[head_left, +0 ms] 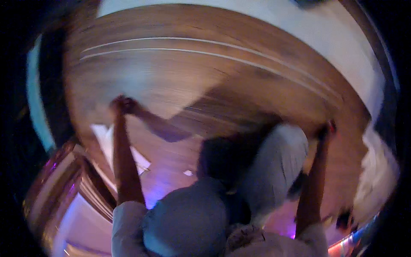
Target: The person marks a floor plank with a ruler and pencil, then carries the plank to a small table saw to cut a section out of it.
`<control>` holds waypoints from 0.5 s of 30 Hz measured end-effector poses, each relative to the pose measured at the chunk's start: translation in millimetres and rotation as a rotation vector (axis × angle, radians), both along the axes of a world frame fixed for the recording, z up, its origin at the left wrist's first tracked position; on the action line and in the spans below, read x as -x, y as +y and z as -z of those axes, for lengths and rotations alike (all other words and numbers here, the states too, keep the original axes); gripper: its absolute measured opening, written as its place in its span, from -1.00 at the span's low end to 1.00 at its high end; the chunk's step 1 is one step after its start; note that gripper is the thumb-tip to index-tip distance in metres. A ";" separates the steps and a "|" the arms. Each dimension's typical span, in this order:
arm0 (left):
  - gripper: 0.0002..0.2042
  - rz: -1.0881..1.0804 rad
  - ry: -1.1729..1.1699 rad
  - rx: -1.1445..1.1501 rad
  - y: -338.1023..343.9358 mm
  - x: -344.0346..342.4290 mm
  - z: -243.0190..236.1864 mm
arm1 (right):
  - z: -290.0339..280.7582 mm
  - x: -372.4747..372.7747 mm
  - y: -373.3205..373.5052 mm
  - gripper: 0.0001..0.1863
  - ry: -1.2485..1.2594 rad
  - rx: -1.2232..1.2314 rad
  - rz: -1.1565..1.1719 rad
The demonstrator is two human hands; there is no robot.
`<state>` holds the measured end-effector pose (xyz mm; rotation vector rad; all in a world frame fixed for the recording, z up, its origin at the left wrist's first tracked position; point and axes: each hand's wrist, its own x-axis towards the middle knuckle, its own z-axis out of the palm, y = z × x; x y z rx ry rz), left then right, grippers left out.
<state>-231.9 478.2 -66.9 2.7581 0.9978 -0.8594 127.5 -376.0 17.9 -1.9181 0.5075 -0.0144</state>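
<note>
Fingers of the left hand (122, 105) are blurred into a small, seemingly curled shape, and those of the right hand (329, 128) sit in dimness; whether either set is spread, pressed together or pinching something, I cannot tell, nor whether they touch what lies below. Beneath and between both sets spreads a brown wood-grained surface (171, 81), its far edge curving well beyond the fingers and its right edge much nearer the right ones. Bare wood gives wide room between the hands and ahead of the left fingers, though a broad shadow dulls the part toward the right ones. Past that far edge runs a white expanse (325, 38), cut off above. A pale-trousered leg (276, 167) rises just left of the right fingers, narrowing the space there. Behind the left fingers, stacked brown edges (85, 184) of some furniture fade into the dark rim; a pale crumpled bundle (376, 171) lies to the right of and behind the right fingers. Ahead of both hands stretch two pale lines (201, 52), cord or strip being unclear. White paper (105, 139) lies behind the left fingertips, partly hidden by the forearm, with a tiny white scrap (188, 173) farther right.
</note>
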 end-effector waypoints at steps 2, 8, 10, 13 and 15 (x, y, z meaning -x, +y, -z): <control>-0.64 -0.387 -0.257 0.075 4.4 -0.5 -12.4 | 35.7 5.4 -60.9 -0.58 0.063 -0.171 -0.021; -0.80 -1.232 -1.072 0.548 -68.1 -78.9 -95.1 | 75.6 10.0 -103.0 -0.62 -0.017 0.124 0.150; -0.80 -1.272 -1.115 0.550 -78.0 -72.8 -101.5 | 66.2 1.6 -93.7 -0.63 0.012 0.107 0.100; -0.81 -1.289 -1.186 0.558 -85.7 -66.9 -111.0 | 35.7 1.0 -50.7 -0.69 0.015 0.203 0.041; -0.82 -1.269 -1.202 0.585 -82.9 -73.7 -100.5 | 42.4 -1.8 -73.1 -0.70 -0.041 0.404 0.009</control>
